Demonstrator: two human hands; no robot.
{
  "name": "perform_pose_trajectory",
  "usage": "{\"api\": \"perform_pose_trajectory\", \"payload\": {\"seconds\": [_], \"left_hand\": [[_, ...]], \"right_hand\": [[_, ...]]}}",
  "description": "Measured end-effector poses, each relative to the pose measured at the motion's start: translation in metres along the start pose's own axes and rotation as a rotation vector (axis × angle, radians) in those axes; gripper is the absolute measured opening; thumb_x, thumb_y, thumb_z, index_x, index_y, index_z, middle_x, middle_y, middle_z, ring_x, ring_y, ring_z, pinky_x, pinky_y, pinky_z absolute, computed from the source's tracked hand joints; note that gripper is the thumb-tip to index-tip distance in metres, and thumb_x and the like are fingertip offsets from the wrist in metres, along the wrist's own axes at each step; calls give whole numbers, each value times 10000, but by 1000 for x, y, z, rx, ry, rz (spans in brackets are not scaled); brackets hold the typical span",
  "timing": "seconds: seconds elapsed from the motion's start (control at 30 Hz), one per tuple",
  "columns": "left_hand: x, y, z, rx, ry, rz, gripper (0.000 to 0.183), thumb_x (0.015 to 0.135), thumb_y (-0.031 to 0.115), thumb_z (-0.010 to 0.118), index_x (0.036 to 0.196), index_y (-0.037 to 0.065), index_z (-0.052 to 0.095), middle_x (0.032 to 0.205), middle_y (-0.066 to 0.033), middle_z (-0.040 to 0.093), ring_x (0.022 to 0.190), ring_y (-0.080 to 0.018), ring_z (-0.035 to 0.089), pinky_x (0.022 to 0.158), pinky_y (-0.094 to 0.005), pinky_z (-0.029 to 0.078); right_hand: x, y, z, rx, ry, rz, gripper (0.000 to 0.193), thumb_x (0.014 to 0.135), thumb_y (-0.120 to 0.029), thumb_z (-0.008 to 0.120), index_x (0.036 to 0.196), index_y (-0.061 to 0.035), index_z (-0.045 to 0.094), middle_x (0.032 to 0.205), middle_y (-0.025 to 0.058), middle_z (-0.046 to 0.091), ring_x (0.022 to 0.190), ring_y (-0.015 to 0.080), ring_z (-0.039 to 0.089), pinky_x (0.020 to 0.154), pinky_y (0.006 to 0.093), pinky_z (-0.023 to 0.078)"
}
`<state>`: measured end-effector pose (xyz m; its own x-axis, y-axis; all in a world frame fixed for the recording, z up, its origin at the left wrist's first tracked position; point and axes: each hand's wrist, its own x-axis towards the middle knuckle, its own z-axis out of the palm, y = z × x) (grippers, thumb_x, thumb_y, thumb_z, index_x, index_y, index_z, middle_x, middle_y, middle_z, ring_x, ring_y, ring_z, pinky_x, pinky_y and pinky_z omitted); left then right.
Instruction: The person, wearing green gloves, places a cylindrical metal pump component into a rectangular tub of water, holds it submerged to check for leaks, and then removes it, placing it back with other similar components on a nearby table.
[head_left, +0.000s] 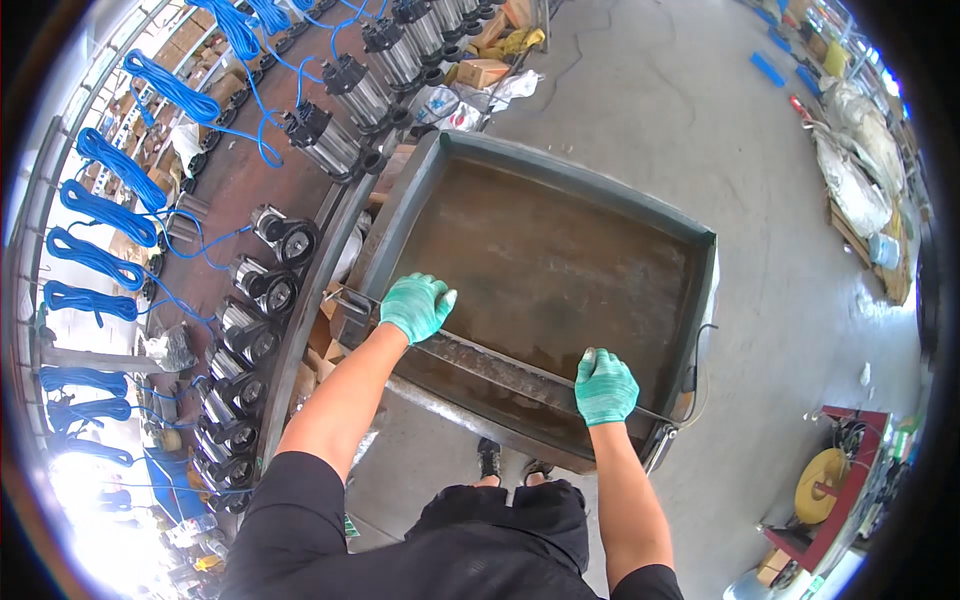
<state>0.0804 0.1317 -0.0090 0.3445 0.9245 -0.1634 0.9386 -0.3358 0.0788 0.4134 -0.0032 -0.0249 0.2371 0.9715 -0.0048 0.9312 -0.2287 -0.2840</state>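
Two fists on one metal bar (500, 370): left hand (415, 308) curled tight toward its left end, right hand (605, 387) likewise toward its right. It spans the tray (580, 183); I'd load both hands evenly, wrists straight.

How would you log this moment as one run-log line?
Left hand: closed on dark bar | Right hand: closed on same bar | Bar: across grey tray | Picture left: pumps on bench

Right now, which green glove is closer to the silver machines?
The left glove, by the side of the tray nearest those machines; the right glove is near the opposite side.
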Motion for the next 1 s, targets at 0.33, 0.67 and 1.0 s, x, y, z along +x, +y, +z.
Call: {"api": "perform_pose_trajectory", "payload": {"seconds": [0.33,0.67,1.0], "left_hand": [[76,7,-30,-28,-146,-120,496,1029,489,426,988,94,724,1017,-179,718,1016,-397,657,901,-505,521],[177,12,-46,-70,-192,-156,557,1035,530,390,998,87,725,1011,-171,729,1010,-395,670,892,-505,523],[292,18,-59,-141,-160,-143,573,1025,583,387,992,130,737,1025,-144,742,1010,-359,689,903,-470,521]], "right_hand": [[74,2,-8,-2,-70,14,464,1043,-442,431,863,-98,684,841,138,717,747,364,701,677,497,558],[175,18,-9,-52,-2,27,471,1051,-435,400,909,-98,696,847,152,731,775,382,710,726,508,560],[299,36,-15,-177,-6,95,514,1064,-452,351,953,-109,718,876,184,739,843,391,713,785,510,555]]}}
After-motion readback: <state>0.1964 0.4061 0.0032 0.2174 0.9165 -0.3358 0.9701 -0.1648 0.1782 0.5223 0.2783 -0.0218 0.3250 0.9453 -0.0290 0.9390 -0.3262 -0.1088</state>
